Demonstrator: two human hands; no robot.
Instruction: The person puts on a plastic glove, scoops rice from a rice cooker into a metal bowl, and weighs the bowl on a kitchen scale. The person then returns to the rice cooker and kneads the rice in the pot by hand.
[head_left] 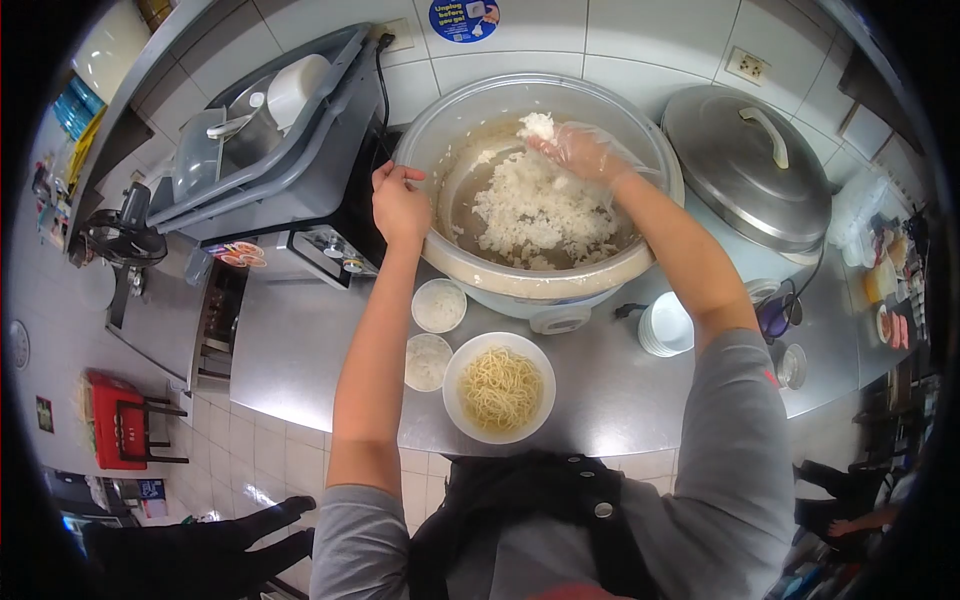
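A large round metal pot point(555, 285) holds a mound of white rice point(540, 205). Inside it, my right hand point(585, 155), in a clear plastic glove, is closed around a clump of rice point(537, 126) near the back wall. My bare left hand point(401, 203) is at the pot's left rim, its fingers curled; whether they grip the rim or anything else cannot be made out. In front of the pot stand two small bowls of rice point(439, 305) point(428, 362) and a larger white bowl point(452, 388) of yellow noodles point(500, 388).
A second cooker with a metal lid point(735, 165) stands at the right. Stacked white bowls point(667, 325) sit on the steel counter point(600, 400). Grey tubs point(270, 190) rest on a black appliance point(335, 255) at left. Other people's legs show at both lower sides.
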